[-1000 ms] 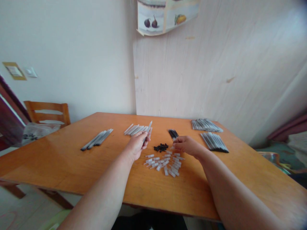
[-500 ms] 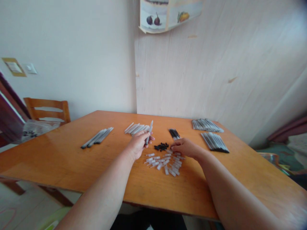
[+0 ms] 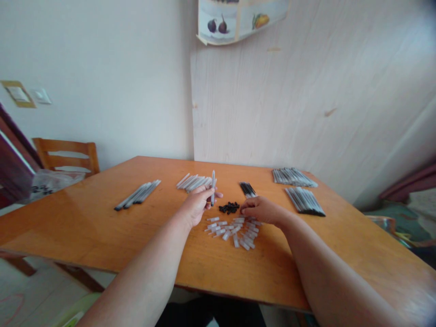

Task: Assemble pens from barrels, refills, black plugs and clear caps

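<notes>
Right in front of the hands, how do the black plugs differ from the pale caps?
Colour: the black plugs are dark, while the pale caps are whitish. Size: each of the black plugs looks shorter than each of the pale caps. Layout: the black plugs sit in a small, tight heap; the pale caps spread wider, nearer the person. Shared: both lie loose on the wooden table.

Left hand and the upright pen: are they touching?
Touching. The head view shows the left hand gripping the pen between thumb and fingers, its upper end sticking up above them.
</notes>
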{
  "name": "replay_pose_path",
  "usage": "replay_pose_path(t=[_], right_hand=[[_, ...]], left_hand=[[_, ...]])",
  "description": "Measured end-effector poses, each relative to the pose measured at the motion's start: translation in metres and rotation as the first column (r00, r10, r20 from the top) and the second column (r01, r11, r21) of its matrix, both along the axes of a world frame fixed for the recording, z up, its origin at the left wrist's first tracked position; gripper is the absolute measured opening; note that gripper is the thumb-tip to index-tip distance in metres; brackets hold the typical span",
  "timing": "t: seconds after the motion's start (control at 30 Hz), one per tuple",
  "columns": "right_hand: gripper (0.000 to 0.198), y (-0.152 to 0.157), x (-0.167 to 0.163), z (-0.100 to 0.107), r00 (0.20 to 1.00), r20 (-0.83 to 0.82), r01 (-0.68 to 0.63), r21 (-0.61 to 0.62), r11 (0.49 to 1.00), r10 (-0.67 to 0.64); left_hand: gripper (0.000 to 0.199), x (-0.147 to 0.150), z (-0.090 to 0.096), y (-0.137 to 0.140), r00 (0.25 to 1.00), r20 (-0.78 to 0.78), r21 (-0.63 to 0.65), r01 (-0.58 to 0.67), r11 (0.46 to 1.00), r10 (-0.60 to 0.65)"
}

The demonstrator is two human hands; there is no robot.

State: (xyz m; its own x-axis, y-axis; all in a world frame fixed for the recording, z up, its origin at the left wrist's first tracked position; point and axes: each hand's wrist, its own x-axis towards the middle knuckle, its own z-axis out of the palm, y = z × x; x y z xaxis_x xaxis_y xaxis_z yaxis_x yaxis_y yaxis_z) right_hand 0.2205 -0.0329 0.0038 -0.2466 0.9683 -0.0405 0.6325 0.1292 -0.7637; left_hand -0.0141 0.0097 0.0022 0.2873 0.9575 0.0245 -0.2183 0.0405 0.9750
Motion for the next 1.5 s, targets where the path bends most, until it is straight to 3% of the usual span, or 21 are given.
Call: replay_pose_path(t=[0.17,0.27,0.43,0.57,1.1,1.37,1.5], right_hand=[[0.019,-0.001,-0.011,0.005,0.994,0.021,0.102,0.21,0.972,-0.109],[0.022,-0.004,-0.023,0.005,0.996,-0.006,0.091,0.279,0.956,-0.093],[0.031,-0.01,-0.041,0.002,0.999,-0.027,-0.019,0.289,0.957,0.028],[0.037,-0.011,-0.048,0.0,0.995,-0.081,-0.036,0.281,0.959,0.061],[0.03,-0.018,-0.056,0.009,0.981,-0.18,0.123,0.304,0.945,-0.07],[0.019,-0.012,-0.059,0.002,0.991,-0.05,0.135,0.488,0.862,-0.127],[0.023,-0.01,-0.058,-0.002,0.987,-0.096,0.16,0.437,0.885,-0.13]], left_hand=[[0.016,0.003,0.004,-0.005,0.998,0.062,-0.018,0.028,0.999,-0.027],[0.015,0.005,0.005,-0.008,0.995,0.092,-0.023,0.04,0.999,-0.038],[0.015,0.008,0.007,-0.013,0.99,0.132,-0.017,0.053,0.998,-0.05],[0.016,0.009,0.01,-0.015,0.983,0.168,-0.011,0.073,0.997,-0.07],[0.019,0.01,0.009,-0.014,0.982,0.18,-0.001,0.062,0.998,-0.06],[0.02,0.011,0.007,-0.012,0.986,0.166,-0.042,0.009,0.999,-0.002],[0.021,0.012,0.007,-0.011,0.98,0.198,-0.038,-0.004,0.999,0.011]])
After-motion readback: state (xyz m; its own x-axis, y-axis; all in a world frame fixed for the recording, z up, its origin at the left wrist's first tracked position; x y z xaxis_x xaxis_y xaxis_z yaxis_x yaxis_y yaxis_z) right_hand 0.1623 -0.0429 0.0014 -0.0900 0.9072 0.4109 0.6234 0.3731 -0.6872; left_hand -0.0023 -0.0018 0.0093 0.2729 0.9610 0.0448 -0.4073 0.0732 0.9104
